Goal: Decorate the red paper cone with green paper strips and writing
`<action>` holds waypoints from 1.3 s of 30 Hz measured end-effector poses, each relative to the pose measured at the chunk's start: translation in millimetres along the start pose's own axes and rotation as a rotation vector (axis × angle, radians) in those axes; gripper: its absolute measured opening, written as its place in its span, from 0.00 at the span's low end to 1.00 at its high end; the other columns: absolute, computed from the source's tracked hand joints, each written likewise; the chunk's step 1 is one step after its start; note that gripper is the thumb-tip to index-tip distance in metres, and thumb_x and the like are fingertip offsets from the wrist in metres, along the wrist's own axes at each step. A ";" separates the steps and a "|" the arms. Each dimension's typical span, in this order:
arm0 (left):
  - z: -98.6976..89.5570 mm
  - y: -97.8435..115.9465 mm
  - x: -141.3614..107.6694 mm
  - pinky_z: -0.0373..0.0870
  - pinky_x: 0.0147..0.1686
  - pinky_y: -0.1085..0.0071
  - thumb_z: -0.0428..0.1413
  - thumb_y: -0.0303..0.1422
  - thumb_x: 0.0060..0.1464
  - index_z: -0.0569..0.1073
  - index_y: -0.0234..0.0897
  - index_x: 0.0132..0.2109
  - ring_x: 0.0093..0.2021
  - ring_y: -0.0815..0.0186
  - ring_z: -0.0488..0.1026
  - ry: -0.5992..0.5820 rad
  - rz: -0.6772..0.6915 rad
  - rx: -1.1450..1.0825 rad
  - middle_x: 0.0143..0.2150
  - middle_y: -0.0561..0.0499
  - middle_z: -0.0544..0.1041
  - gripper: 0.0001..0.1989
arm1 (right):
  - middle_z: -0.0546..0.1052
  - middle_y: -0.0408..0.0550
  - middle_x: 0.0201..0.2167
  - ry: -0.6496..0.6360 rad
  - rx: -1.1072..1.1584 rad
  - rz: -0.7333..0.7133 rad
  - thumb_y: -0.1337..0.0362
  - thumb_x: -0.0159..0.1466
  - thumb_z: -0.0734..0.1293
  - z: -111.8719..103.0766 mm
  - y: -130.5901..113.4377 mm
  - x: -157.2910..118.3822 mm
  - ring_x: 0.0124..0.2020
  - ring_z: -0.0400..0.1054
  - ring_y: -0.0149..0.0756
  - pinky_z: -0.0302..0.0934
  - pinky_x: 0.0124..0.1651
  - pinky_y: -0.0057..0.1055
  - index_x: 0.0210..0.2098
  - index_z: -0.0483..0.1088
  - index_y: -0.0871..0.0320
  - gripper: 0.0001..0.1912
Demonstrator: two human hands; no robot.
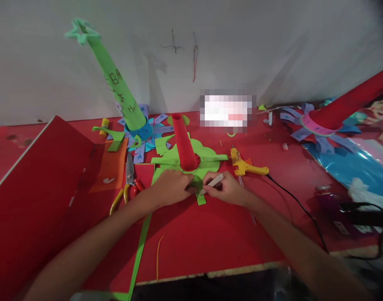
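A red paper cone stands on a green scalloped paper base, with green paper strips reaching out from it. At the near side, my left hand is closed with bent fingertips on a green paper strip that points toward me. My right hand grips a white pen, its tip close to the same strip. Part of the strip is hidden by my fingers. A yellow glue gun lies just beyond my right hand. Scissors with red and yellow handles lie left of my left hand.
A tall green paper cone with a star top stands at back left. Another red cone leans at right. A red folder fills the left side. The glue gun's black cord runs right. A pixelated bright rectangle is against the wall.
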State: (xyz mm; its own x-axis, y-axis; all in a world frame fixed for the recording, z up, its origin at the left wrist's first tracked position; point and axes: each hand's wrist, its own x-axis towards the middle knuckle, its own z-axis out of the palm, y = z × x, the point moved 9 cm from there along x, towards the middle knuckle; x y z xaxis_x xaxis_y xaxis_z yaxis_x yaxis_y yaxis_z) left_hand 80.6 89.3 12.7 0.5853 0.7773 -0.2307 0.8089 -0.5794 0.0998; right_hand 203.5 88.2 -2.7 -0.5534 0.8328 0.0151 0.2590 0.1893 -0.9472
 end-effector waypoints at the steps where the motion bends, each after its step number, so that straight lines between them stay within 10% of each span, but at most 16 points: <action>1: 0.1 0.2 0.0 0.59 0.30 0.67 0.50 0.42 0.65 0.77 0.40 0.39 0.33 0.55 0.79 -0.001 0.003 0.000 0.32 0.45 0.81 0.15 | 0.72 0.41 0.24 0.004 0.000 -0.002 0.60 0.63 0.68 -0.3 0.2 -0.1 0.24 0.59 0.27 0.53 0.25 0.24 0.32 0.70 0.57 0.07; 39: -3.0 2.8 2.3 0.59 0.31 0.68 0.52 0.46 0.66 0.78 0.39 0.41 0.35 0.55 0.79 -0.047 0.016 -0.057 0.33 0.45 0.81 0.17 | 0.70 0.40 0.25 0.039 0.036 0.009 0.57 0.66 0.67 -5.8 4.2 -0.2 0.24 0.60 0.27 0.53 0.25 0.24 0.34 0.69 0.57 0.09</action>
State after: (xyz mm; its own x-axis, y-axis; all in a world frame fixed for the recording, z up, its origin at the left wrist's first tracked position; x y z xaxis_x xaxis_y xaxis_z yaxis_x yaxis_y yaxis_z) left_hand 84.4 90.1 15.4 0.5961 0.7547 -0.2738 0.8020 -0.5759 0.1587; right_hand 209.2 91.9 -4.8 -0.5199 0.8541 0.0183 0.2349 0.1635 -0.9582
